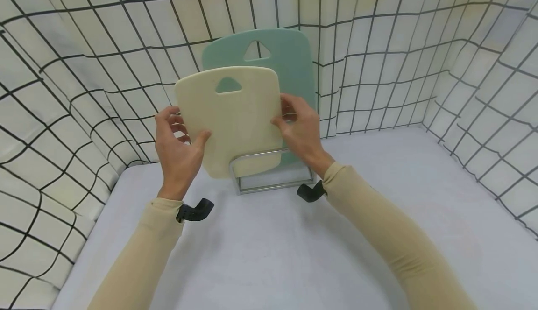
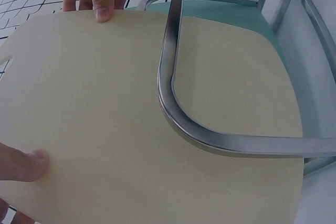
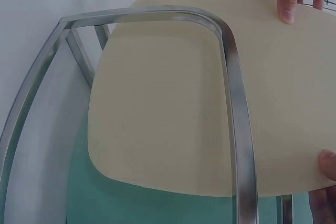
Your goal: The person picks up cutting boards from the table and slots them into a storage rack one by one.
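A cream cutting board (image 1: 239,118) is held up between both hands, tilted, its lower part behind the front bar of a metal rack (image 1: 275,188). My left hand (image 1: 178,146) grips its left edge, thumb on the front face and fingers behind. On the right edge my right hand (image 1: 300,125) pinches it, the thumb (image 3: 328,163) on the front. Behind it a larger green cutting board (image 1: 294,62) stands upright in the rack, partly hidden. In the left wrist view the rack's bent bar (image 2: 210,139) crosses in front of the cream board (image 2: 94,93).
The rack stands on a white tabletop (image 1: 252,249) near its back edge. White cloth with a black grid (image 1: 378,58) rises behind and at both sides. Black wrist straps with mounts (image 1: 196,210) sit at the beige sleeve cuffs.
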A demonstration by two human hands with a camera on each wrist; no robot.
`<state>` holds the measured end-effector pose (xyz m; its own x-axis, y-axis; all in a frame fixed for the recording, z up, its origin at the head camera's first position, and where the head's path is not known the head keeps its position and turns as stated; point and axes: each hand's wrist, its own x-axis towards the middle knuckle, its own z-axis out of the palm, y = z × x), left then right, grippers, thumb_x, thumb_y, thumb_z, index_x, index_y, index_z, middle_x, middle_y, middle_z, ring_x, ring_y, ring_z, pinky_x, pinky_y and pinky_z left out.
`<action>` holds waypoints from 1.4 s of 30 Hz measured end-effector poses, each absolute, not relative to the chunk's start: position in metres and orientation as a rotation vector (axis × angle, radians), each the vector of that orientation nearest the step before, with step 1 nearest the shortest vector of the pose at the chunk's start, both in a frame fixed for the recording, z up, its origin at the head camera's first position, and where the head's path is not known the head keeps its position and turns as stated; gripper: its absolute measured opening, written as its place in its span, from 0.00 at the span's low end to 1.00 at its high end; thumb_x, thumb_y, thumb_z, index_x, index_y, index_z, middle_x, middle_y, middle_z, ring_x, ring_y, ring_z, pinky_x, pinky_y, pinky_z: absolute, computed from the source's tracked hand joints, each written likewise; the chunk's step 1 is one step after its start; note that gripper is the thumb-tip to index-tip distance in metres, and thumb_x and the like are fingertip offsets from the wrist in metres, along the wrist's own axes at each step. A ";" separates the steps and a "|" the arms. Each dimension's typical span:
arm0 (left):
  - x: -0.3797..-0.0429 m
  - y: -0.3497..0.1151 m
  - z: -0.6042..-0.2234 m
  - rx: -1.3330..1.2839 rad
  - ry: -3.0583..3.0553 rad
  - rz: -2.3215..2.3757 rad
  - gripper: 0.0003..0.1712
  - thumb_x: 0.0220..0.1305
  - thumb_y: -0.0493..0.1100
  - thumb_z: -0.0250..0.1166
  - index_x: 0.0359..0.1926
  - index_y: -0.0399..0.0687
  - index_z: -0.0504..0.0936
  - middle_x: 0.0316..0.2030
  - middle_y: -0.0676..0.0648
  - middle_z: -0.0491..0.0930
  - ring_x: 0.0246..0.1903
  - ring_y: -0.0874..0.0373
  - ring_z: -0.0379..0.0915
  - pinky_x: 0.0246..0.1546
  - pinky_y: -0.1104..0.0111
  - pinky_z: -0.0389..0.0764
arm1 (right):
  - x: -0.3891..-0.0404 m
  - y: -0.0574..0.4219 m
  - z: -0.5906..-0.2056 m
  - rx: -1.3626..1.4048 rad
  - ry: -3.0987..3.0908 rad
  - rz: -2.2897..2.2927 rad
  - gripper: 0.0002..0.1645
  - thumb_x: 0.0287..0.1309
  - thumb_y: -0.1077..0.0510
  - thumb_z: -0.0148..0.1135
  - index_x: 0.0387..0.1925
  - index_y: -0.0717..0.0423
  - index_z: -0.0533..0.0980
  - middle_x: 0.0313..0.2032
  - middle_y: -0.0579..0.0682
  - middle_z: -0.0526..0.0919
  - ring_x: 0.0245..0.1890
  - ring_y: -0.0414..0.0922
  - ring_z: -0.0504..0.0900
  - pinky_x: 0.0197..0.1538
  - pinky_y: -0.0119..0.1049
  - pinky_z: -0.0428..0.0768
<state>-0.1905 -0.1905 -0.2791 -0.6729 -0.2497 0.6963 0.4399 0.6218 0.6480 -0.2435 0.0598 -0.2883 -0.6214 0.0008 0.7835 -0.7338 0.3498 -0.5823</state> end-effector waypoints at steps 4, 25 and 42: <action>-0.191 -0.190 -0.280 -0.161 -2.037 -1.094 0.38 0.60 0.33 0.73 0.68 0.38 0.66 0.49 0.38 0.74 0.42 0.64 0.67 0.40 0.71 0.75 | -0.244 0.062 -0.289 0.637 -1.925 1.313 0.31 0.51 0.71 0.75 0.59 0.66 0.78 0.48 0.63 0.85 0.44 0.54 0.89 0.48 0.37 0.90; -0.199 -0.180 -0.284 -0.183 -2.053 -1.094 0.38 0.60 0.34 0.74 0.67 0.39 0.66 0.51 0.36 0.75 0.42 0.62 0.69 0.38 0.78 0.74 | -0.244 0.073 -0.289 0.603 -1.946 1.296 0.31 0.52 0.71 0.75 0.59 0.67 0.77 0.48 0.64 0.84 0.46 0.56 0.88 0.49 0.40 0.90; -0.203 -0.169 -0.285 -0.203 -2.045 -1.127 0.37 0.59 0.34 0.74 0.67 0.38 0.66 0.50 0.37 0.74 0.42 0.60 0.69 0.39 0.72 0.77 | -0.243 0.085 -0.290 0.596 -1.968 1.271 0.32 0.52 0.71 0.74 0.60 0.66 0.77 0.49 0.63 0.85 0.47 0.55 0.88 0.51 0.38 0.90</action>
<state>-0.2028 -0.1689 -0.2854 -0.6856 -0.2157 0.6953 0.4726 0.5946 0.6505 -0.2434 0.0849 -0.2905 -0.6426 -0.0027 0.7662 -0.6995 0.4104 -0.5851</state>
